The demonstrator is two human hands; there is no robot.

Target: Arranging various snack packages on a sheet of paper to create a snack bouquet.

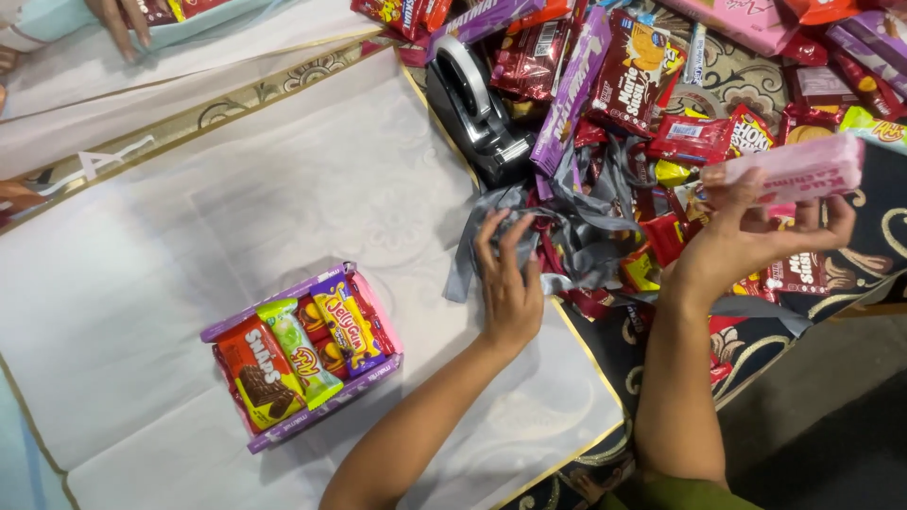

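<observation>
Working status: packing of snack box looks about half way, my judgement only.
Left hand (510, 288): lies on the grey ribbon (567, 236), fingers bent and pressing into the folds; grip looks closing on ribbon, but if it really pinches it I cannot tell.
Right hand (746, 231): raised over the pile, grip pinching a pink packet (803, 168) betw. thumb and fingers, packet held flat.
Purple box (302, 354): stands on the white wrapping sheet (283, 170), well apart from both hands; already filled w/ snack packs, red, green, yellow, side by side.
Done: box is full, sheet is spread under it.
Left: sheet not folded around box, ribbon not tied, no tape on it yet.
Tape dispenser (472, 109): black, at sheet edge, just above the ribbon, untouched.
Snack pile (661, 85): many loose packs on patterned cloth, right side.
Other person: a hand (118, 19) at top left, on another sheet.
</observation>
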